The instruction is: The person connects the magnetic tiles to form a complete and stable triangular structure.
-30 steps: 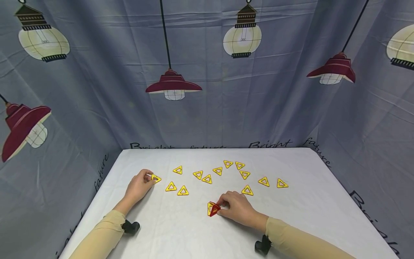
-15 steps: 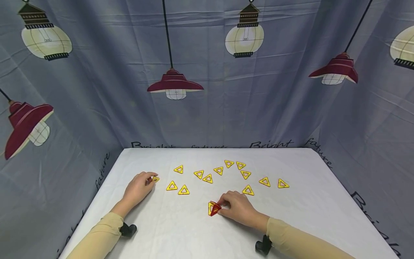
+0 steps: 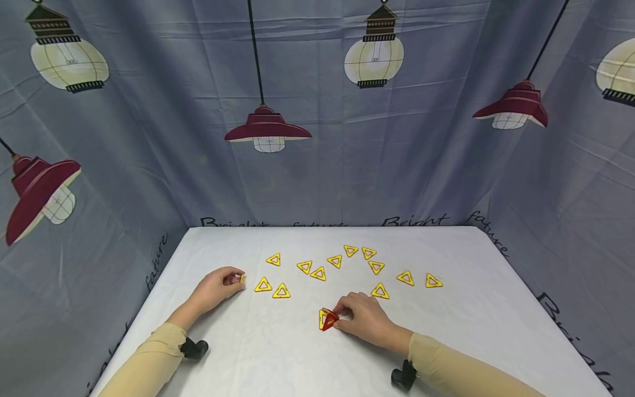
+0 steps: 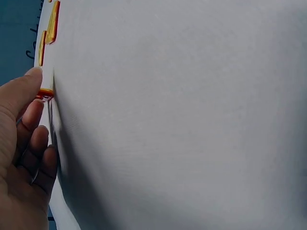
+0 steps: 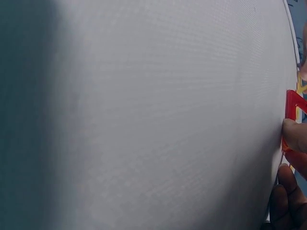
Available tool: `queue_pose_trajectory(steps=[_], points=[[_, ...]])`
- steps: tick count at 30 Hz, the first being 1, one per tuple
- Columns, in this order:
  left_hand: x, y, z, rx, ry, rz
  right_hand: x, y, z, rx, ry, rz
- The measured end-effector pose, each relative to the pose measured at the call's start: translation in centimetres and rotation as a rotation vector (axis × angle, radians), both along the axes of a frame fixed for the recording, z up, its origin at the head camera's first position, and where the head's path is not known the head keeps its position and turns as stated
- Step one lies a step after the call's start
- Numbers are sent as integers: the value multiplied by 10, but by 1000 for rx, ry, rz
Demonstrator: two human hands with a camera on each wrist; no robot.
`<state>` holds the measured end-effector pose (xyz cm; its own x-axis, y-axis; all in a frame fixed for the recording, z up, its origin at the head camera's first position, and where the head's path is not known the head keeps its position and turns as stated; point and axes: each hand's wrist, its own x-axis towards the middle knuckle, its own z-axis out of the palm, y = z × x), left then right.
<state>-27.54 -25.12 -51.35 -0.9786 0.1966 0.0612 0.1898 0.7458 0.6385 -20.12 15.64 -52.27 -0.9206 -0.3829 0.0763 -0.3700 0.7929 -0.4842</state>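
My left hand (image 3: 214,291), at the left of the white table, pinches a hollow triangular tile (image 3: 242,278) between thumb and fingers. The fingers hide most of it; in the left wrist view its yellow-and-red edge (image 4: 45,92) shows at the fingertips. Nearer the front middle, my right hand (image 3: 366,318) grips a red triangular tile (image 3: 329,321) that stands tilted. A yellow triangular tile (image 3: 321,319) adjoins it on the left; how the two join is too small to tell. In the right wrist view, the thumb (image 5: 295,134) presses against the red tile's frame (image 5: 290,103).
Several more hollow triangular tiles lie flat, yellow side up, across the back half of the table (image 3: 278,353). Two (image 3: 263,284) (image 3: 281,290) lie just right of my left hand, and one (image 3: 380,290) lies behind my right hand. A patterned grey-blue curtain (image 3: 317,182) surrounds the table.
The tile in my left hand has turned from showing its yellow face to nearly edge-on, and that hand has shifted slightly nearer. My right hand and its tiles have stayed in place.
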Motion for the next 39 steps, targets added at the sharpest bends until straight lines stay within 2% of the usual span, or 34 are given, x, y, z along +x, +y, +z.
queue_pose_trajectory(steps=[4,8,13,18,24,31,39], points=[[1,-1,-1,16,6,14,0,1,0,4,6,4],[3,4,1,38,33,0,0,1,-1,6,21,7],[8,18,6,46,48,-49,0,1,-1,4,22,5],[14,39,10,52,56,-124,0,0,-1,1,13,4],[21,67,14,27,98,-206,1,0,-1,3,9,-1],[38,101,18,-4,126,-316,1,0,-1,6,12,-6],[53,139,13,-44,146,-395,-1,0,-3,13,30,3]])
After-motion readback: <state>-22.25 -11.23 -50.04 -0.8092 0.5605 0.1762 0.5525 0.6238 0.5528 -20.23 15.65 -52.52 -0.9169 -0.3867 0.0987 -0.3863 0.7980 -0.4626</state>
